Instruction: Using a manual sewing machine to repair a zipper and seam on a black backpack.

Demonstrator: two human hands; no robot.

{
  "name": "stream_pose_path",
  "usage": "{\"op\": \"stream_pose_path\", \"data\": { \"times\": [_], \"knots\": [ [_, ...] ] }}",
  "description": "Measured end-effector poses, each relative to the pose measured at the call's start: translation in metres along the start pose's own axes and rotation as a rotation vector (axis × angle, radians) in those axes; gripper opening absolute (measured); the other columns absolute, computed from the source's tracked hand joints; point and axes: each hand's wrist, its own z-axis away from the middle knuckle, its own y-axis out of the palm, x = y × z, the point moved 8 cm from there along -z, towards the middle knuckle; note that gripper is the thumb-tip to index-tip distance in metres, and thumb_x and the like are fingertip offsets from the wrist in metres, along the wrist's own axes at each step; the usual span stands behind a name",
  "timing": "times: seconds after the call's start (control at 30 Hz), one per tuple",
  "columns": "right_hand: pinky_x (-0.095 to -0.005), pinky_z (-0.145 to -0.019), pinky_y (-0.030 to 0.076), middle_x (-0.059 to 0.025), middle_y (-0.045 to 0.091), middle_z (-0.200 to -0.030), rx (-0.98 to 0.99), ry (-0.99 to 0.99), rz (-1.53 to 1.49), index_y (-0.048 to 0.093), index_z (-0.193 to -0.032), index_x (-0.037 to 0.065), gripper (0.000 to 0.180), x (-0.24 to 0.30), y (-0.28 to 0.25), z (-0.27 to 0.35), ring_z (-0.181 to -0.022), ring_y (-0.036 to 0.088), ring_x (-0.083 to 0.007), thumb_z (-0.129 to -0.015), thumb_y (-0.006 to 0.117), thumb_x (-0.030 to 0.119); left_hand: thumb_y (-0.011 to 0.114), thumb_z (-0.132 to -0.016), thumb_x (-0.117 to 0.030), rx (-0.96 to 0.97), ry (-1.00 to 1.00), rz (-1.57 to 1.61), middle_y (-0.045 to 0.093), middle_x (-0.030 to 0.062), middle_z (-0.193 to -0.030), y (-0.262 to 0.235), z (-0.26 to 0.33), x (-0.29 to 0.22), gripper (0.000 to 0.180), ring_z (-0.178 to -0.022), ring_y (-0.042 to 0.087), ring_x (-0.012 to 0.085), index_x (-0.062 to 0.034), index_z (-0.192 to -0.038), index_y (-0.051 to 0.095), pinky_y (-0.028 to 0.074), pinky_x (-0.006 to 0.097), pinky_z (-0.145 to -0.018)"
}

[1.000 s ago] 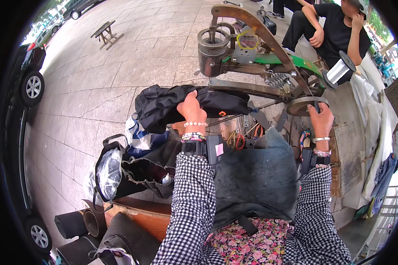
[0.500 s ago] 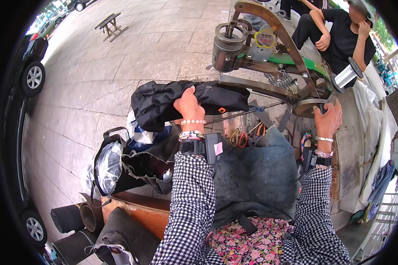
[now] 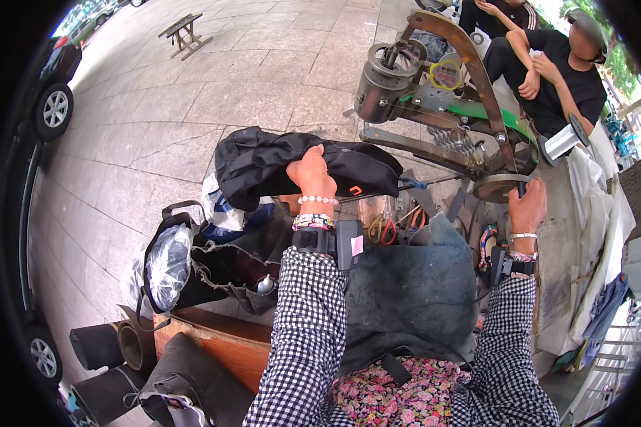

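My left hand [image 3: 310, 174] grips a black cloth item [image 3: 246, 164], perhaps a bag, with a small orange mark on its side. Its bunched end hangs to the left, and its right end lies below the arm of an old hand-cranked sewing machine [image 3: 434, 92]. The fingertips under the cloth are hidden. My right hand [image 3: 527, 210] is closed around the dark crank handle [image 3: 521, 189] at the rim of the machine's wheel [image 3: 495, 187]. A spool of pale thread [image 3: 564, 144] sits on the machine's right end.
Scissors [image 3: 382, 229] and other tools lie beyond the dark apron [image 3: 413, 285] on my lap. An open black bag [image 3: 224, 267] and dark rolls [image 3: 103, 349] stand at left. Two people sit beyond the machine, one in a black shirt [image 3: 563, 67]. A small wooden stool [image 3: 185, 35] stands far off.
My right hand has shifted on the crank handle, its fingers now more curled. The seated person's hand has come down from the head. The whole view has shifted slightly.
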Motion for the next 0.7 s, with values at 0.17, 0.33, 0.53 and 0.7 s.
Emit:
{"op": "stream_pose_path", "data": {
  "times": [0.17,0.33,0.53,0.7],
  "knots": [
    [-0.0413,-0.062,0.041,-0.0179,0.050,-0.072,0.141,-0.010,-0.159,0.045,-0.067,0.000,0.023,-0.034,0.014,-0.013,-0.070,0.050,-0.0363,-0.062,0.062,0.015,0.062,-0.065,0.002,-0.014,-0.021,-0.003,0.056,0.0069,-0.075,0.002,-0.001,0.008,0.013,-0.061,0.050,0.0151,0.0073,-0.073,0.053,0.043,0.029,-0.057],
    [-0.0398,-0.056,0.038,-0.0166,0.045,-0.059,0.089,-0.042,-0.237,0.041,-0.063,0.000,0.025,-0.040,0.012,-0.013,-0.059,0.046,-0.0349,-0.061,0.060,0.016,0.064,-0.063,0.002,-0.024,0.022,-0.059,0.058,0.0094,-0.080,0.002,0.005,0.003,0.018,-0.066,0.053,0.0180,0.0083,-0.077,0.056,0.044,0.030,-0.064],
    [-0.0370,-0.054,0.037,-0.0151,0.044,-0.058,0.117,-0.010,-0.282,0.039,-0.063,0.000,0.029,-0.062,0.022,-0.016,-0.055,0.042,-0.0312,-0.062,0.062,0.019,0.065,-0.062,0.001,-0.026,-0.024,-0.037,0.058,0.0107,-0.085,0.002,0.006,0.006,0.023,-0.073,0.053,0.0190,0.0095,-0.081,0.055,0.043,0.029,-0.069],
    [-0.0357,-0.057,0.039,-0.0131,0.046,-0.060,0.148,0.068,-0.306,0.042,-0.063,0.000,0.035,-0.073,0.027,-0.015,-0.057,0.045,-0.0296,-0.063,0.068,0.024,0.063,-0.063,0.002,-0.012,-0.006,-0.047,0.058,0.0107,-0.085,0.005,0.010,0.005,0.022,-0.072,0.053,0.0193,0.0096,-0.081,0.055,0.043,0.030,-0.069]
  ]
}}
